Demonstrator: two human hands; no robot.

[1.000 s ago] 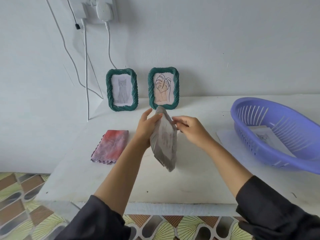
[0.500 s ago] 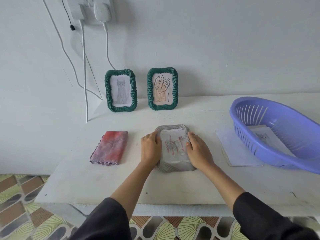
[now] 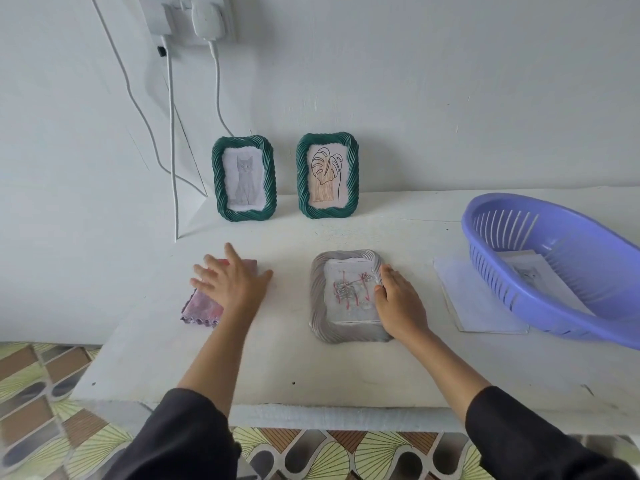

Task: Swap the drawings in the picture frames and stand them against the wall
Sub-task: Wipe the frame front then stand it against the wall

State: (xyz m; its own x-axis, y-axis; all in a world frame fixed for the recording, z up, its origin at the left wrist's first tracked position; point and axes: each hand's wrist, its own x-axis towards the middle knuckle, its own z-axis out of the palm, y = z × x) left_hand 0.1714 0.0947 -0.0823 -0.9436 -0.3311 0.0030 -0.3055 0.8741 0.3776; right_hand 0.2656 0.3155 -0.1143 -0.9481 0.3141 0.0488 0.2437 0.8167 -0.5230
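Grey frame (image 3: 348, 296) lies flat, face up, its right edge under the right hand (image 3: 398, 303), whose fingers rest loosely together on the rim, gripping nothing. Left hand (image 3: 230, 284), fingers spread, hovers over the pink cloth (image 3: 204, 306). The frame looks light and stiff, its clear front probably fragile; best gripped by the ribbed rim.

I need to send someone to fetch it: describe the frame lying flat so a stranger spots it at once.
Start at the white table beneath the wall, where two green rope-edged picture frames stand upright. Nearer the table's front edge lies the grey rope-edged picture frame, the right hand resting on it. It alone is grey, lies flat, and shows a red flower drawing.
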